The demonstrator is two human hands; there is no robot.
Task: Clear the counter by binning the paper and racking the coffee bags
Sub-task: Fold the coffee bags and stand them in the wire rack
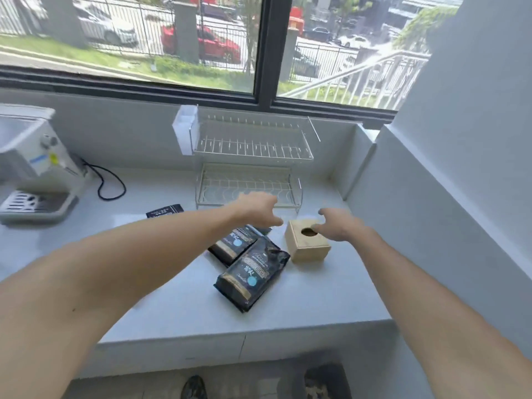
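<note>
Two coffee bags [253, 272] lie flat at the middle of the desk [172, 298], one partly overlapping the other, and a third dark packet [164, 211] lies left of centre; the wire rack [250, 168] above them holds nothing, so racking looks not yet begun. No loose paper shows. The left hand [256, 208] hovers over the upper bag, fingers loosely spread, holding nothing. The right hand [335, 226] hangs over the wooden box [306, 246], fingers curled apart, empty.
</note>
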